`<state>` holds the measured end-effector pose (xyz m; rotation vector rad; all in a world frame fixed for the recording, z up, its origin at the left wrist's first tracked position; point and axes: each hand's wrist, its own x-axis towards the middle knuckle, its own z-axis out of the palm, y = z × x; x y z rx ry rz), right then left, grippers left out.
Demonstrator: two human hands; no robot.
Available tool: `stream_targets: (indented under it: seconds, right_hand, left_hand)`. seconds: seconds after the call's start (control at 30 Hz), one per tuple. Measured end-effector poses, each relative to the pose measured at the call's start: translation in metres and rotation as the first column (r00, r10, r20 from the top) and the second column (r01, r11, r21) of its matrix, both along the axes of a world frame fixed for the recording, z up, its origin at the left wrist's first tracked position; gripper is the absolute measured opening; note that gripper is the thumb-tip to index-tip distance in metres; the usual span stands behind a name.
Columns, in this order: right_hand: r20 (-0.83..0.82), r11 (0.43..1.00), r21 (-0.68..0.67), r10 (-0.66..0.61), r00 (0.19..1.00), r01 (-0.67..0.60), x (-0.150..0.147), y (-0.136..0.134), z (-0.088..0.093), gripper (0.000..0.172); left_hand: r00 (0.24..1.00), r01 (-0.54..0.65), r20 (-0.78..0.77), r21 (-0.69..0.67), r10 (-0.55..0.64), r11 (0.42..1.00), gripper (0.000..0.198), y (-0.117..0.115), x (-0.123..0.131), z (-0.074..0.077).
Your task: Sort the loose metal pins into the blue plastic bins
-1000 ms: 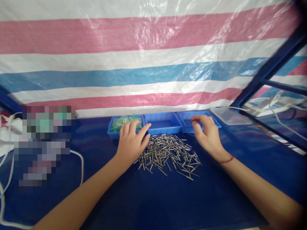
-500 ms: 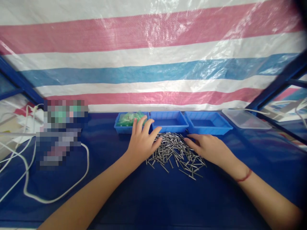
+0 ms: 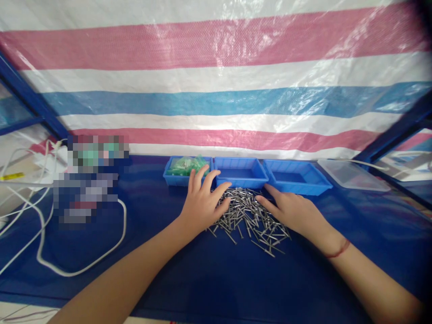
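A loose pile of silver nails or pop rivets (image 3: 246, 211) lies on the dark blue tabletop (image 3: 216, 279); their exact kind is hard to make out. My left hand (image 3: 202, 202) rests at the pile's left edge, fingers spread, holding nothing. On the pile's right side is my right hand (image 3: 290, 208), its thumb and index finger apart and touching or just over the pieces. Behind the pile stand three blue bins in a row: the left bin (image 3: 175, 181) holds green plastic packets (image 3: 185, 165), while the middle bin (image 3: 239, 182) and right bin (image 3: 300, 185) show bare insides.
A clear plastic lid (image 3: 353, 175) lies right of the bins. White cables (image 3: 124, 220) loop across the table's left side beside a blurred-out patch. Blue metal posts (image 3: 43, 119) stand at both sides, with a striped plastic sheet (image 3: 216, 103) behind.
The view has tilted and shifted slightly. My right thumb and index finger have spread a little wider at the pile's edge; my left hand is almost unchanged.
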<state>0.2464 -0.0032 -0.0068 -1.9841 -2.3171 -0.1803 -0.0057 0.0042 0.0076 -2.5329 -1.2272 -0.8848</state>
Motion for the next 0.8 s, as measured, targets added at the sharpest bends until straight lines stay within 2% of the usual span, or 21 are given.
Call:
stream_targets:
  seconds: [0.23, 0.37, 0.47, 0.8]
  right_hand:
    - [0.024, 1.0, 0.001, 0.001, 1.0, -0.001, -0.001, 0.0, 0.001, 0.061]
    - [-0.11, 0.996, -0.052, 0.059, 0.992, -0.065, 0.004, -0.002, 0.003, 0.051]
    - [-0.225, 0.989, -0.033, 0.131, 0.965, -0.142, 0.008, -0.003, 0.004, 0.042]
    - [-0.392, 0.941, 0.003, 0.311, 0.866, -0.337, -0.008, -0.006, 0.006, 0.031]
  left_hand:
    - [1.0, 0.004, -0.021, -0.022, -0.004, 1.0, 0.031, 0.0, -0.001, -0.002]
    - [1.0, 0.009, -0.027, -0.036, -0.01, 0.999, 0.031, -0.002, -0.002, -0.001]
    - [1.0, 0.015, -0.017, -0.029, -0.015, 0.999, 0.03, -0.003, -0.003, 0.002]
    - [0.999, -0.042, 0.0, -0.01, 0.042, 0.999, 0.031, -0.002, -0.007, 0.006]
